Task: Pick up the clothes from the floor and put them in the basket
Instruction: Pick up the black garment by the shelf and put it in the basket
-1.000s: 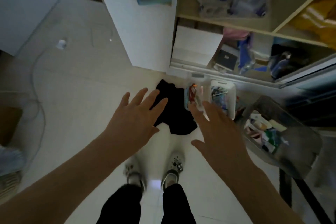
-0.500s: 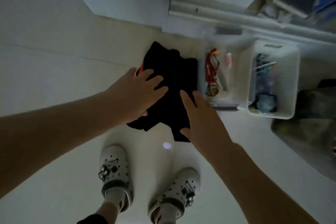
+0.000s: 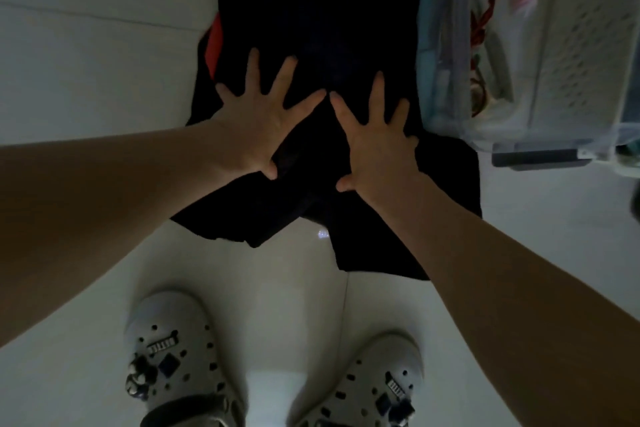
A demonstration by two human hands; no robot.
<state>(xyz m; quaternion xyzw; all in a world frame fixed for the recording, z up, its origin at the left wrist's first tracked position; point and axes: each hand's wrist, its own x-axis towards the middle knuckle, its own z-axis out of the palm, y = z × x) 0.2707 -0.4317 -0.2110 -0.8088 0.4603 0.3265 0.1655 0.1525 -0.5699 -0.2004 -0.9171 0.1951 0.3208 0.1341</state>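
Both hands have dropped onto the black clothes since the earlier frame; view is closer and lower now. Left hand (image 3: 258, 126) lies flat on the black garment (image 3: 322, 28), fingers spread apart, nothing clamped. Right hand (image 3: 375, 146) likewise flat, fingers splayed, index tips nearly touching the left's. Garment lies crumpled on the pale tiled floor (image 3: 86, 73), under and beyond both hands, a red patch (image 3: 214, 45) showing at its left edge. White lattice basket (image 3: 585, 45) sits just right of the garment. White clogs (image 3: 180, 360) near.
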